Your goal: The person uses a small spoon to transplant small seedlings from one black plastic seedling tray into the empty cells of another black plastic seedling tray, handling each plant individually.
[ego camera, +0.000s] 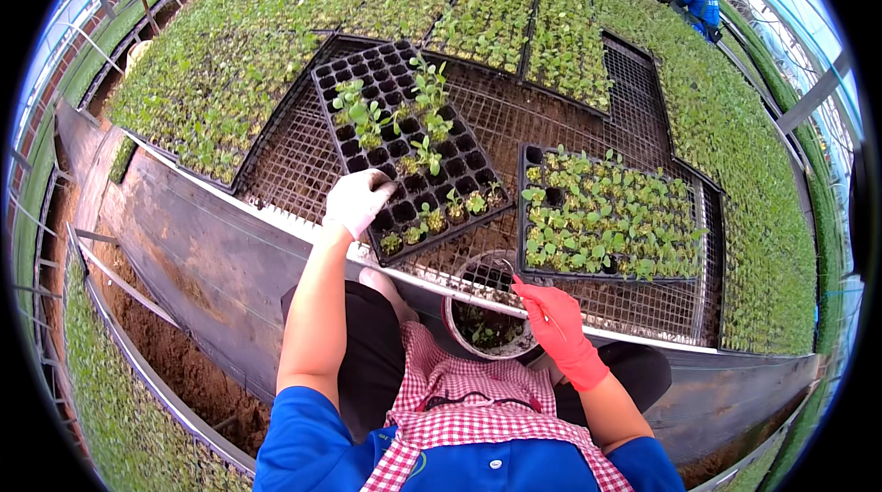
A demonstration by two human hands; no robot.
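Note:
In a white glove, my left hand (358,201) reaches over the near left side of a black plastic seedling tray (451,165). Its fingers curl down at the cells, and whether they pinch anything is hidden. Many cells of this tray hold no plant; some seedlings (428,156) stand in the middle and along the near edge. My right hand (555,326), in a red rubber glove, grips a thin hand tool (511,267) with a narrow metal tip. Right of it lies a second seedling tray (613,216), mostly filled with small leafy plants.
Both trays rest on a wire mesh bench (482,96) with a white front rail (289,222). Below the rail, between my knees, stands a bucket (451,323) with plant scraps inside. Dense seedling trays (227,78) border the mesh. A person in blue (699,3) is at the far right.

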